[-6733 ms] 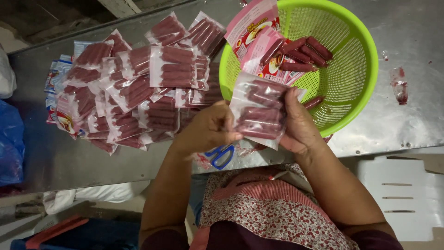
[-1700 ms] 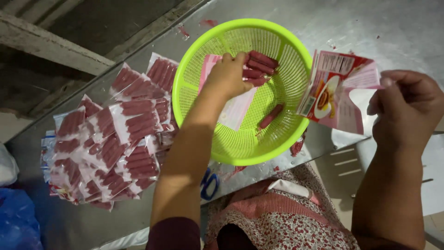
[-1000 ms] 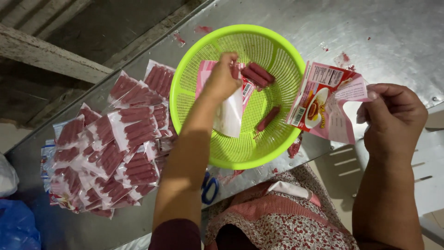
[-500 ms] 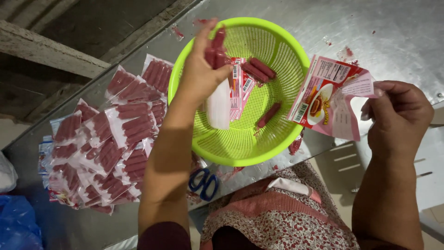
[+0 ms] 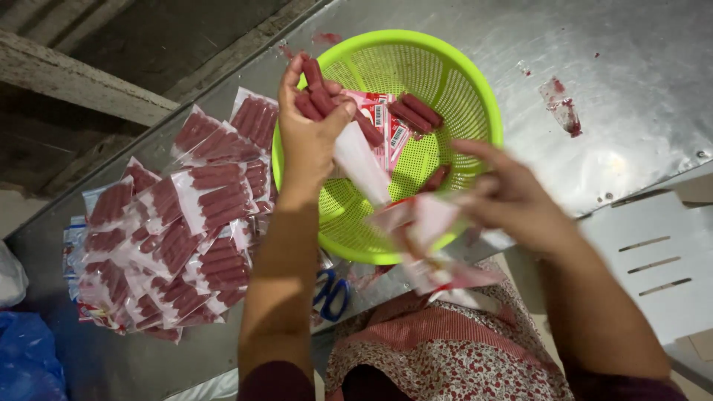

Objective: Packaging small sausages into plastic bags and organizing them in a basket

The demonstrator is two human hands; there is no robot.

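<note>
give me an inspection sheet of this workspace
surface: metal table, scratched, with red smears.
job's things: left hand grips several red sausages and a clear bag above the green basket; right hand holds a printed pouch, blurred by motion; loose sausages and pouches lie in the basket.
clutter: heap of filled sausage packs left of the basket; blue-handled scissors at the table edge.
fingers: left closed on the sausages; right closed on the pouch.
cables: nothing seen.
surroundings: blue plastic bag, wooden beam.

Right hand (image 5: 512,197) and its packet (image 5: 431,245) — motion-blurred, grip unclear.
</note>
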